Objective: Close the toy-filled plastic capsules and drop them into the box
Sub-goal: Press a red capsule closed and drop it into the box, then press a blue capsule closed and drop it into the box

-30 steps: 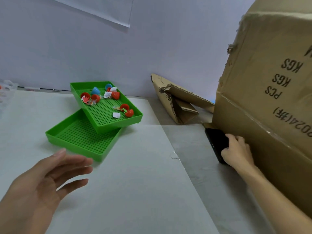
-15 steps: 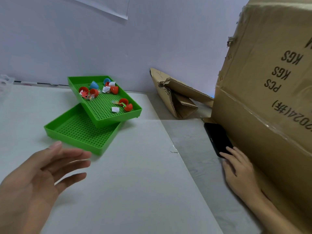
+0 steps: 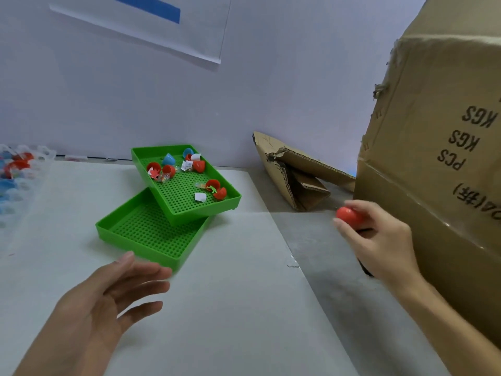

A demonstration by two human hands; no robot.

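Nearest me, my left hand (image 3: 108,302) hovers over the white sheet (image 3: 217,308) near the desk's front edge, palm turned inward, fingers spread wide and loose, holding nothing. Further in and toward the desk's right side, my right hand (image 3: 379,240) is raised above the bare grey desk (image 3: 325,267) surface, its fingers and thumb curled round a closed red capsule (image 3: 348,217), which pokes out between them; a dark object lies under the wrist, mostly hidden. Just beside that hand, along the right edge, stands the big cardboard box (image 3: 433,158), its printed lettering upside down; the capsule is close to its side wall but not touching it, as far as I can tell. Past my left hand, toward the middle of the desk, sits an empty lower green tray (image 3: 141,234), and an upper green tray (image 3: 230,198) rests tilted across its far corner. In the upper tray lie open red capsule halves (image 3: 212,183), blue capsule halves (image 3: 168,160), small toys and white paper slips (image 3: 200,197). At the far left edge a clear tray (image 3: 40,158) with red and blue pieces shows blurred. By the far wall, folded cardboard scrap (image 3: 298,172) leans near the box.
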